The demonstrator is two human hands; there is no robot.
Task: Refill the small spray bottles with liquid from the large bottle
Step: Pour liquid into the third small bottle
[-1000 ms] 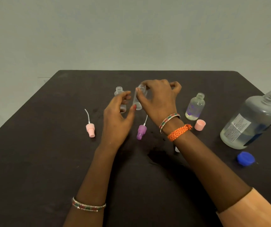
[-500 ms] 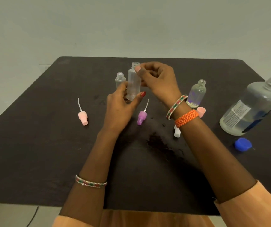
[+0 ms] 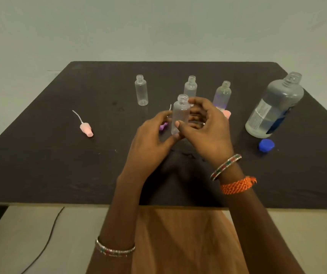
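The small spray bottle [image 3: 180, 115] in hand is uncapped, upright and lifted above the dark table [image 3: 40, 165], in front of the person's chest. The left hand [image 3: 150, 143] grasps its lower part between thumb and fingers, and the right hand [image 3: 206, 127] holds it from the other side, with the thumb pressed on the front of the bottle. It looks empty or nearly empty, though the clear plastic makes this hard to judge.

The step in hand seems to be the preparing of this bottle for filling. The large bottle [image 3: 275, 105] stands open at the right, partly full, and its blue cap [image 3: 266, 145] lies just beside it on the table. The next move probably calls for one hand to let go and reach for the large bottle, while the other hand keeps the small one steady and upright. The neck is narrow, so the pouring will need care; dark wet-looking marks already show on the table near the hands.

Three other small bottles stand open further back: one at the left [image 3: 141, 90], one in the middle [image 3: 190, 88], one at the right [image 3: 223, 93]. A pink sprayer head [image 3: 86, 129] lies well apart at the left.

Compared with half a second ago, the bottle is now closer to the person and the right hand has come down from its neck to its body. The middle bottle at the back, hidden before, is now visible.
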